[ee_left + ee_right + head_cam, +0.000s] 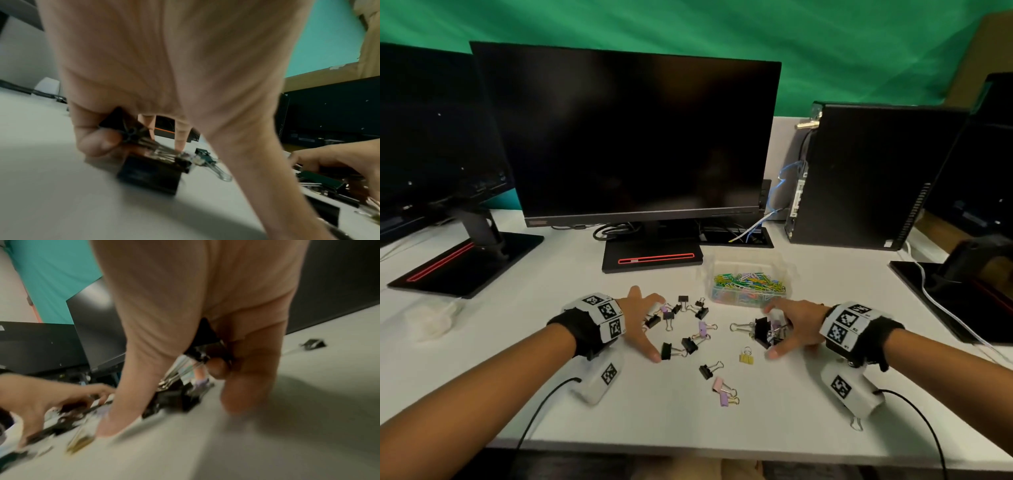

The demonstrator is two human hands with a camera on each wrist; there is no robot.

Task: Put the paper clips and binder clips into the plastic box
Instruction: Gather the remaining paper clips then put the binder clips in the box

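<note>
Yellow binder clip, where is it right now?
Head view: the yellow binder clip lies alone on the white desk, just left of the right hand's thumb and in front of its cluster of black clips.

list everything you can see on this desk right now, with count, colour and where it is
plastic box: one, clear, behind right hand
paper clips: many, multicoloured, in the box
binder clips: over a dozen, black, purple, pink, one yellow, loose between the hands
monitors: two, black, rear; a third stand at right
computer tower: one, black, rear right
desk: one, white
left hand: touching black clips
right hand: gathering a bunch of clips
</note>
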